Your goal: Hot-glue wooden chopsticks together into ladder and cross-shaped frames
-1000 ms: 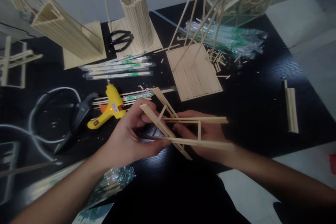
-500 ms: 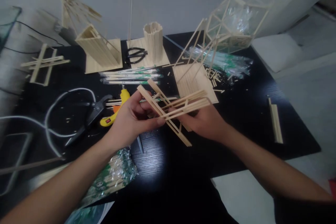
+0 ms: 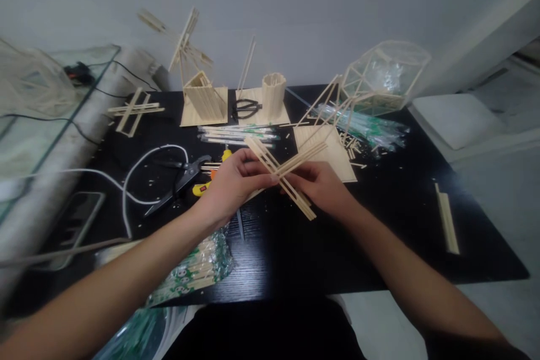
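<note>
Partly hidden, stick frame (image 3: pixel 282 173) sits between both hands.

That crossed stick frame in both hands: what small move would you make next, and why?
Probably lower the crossed stick frame onto the black table to check that it sits square. The left hand and right hand pinch it in the air at its crossing, and its ends hang free, unsupported.

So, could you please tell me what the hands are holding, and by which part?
Both the left hand and right hand hold the crossed wooden stick frame, near its crossing point.
</note>
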`<action>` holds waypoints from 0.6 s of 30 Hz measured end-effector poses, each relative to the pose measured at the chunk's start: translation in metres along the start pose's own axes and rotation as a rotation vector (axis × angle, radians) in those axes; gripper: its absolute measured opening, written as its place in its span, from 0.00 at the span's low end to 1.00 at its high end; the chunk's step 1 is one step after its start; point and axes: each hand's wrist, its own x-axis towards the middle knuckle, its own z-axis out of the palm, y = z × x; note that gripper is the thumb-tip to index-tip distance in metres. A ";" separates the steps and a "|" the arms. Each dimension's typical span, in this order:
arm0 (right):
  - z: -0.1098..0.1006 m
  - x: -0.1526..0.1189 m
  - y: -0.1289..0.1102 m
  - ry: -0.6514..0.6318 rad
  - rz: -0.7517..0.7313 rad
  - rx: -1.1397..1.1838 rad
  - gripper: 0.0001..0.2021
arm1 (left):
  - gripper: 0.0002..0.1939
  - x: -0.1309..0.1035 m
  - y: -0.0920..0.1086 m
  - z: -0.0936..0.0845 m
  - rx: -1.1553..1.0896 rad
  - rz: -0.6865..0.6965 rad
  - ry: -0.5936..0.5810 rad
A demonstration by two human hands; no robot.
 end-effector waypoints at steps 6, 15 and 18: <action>0.007 -0.001 0.025 0.007 0.115 0.071 0.23 | 0.25 0.002 -0.023 -0.010 0.025 0.024 0.030; 0.015 -0.002 0.036 0.041 0.109 0.057 0.22 | 0.29 -0.001 -0.038 -0.015 0.076 0.091 -0.017; 0.019 -0.003 0.039 0.053 0.107 0.041 0.23 | 0.29 -0.001 -0.041 -0.016 0.053 0.075 -0.030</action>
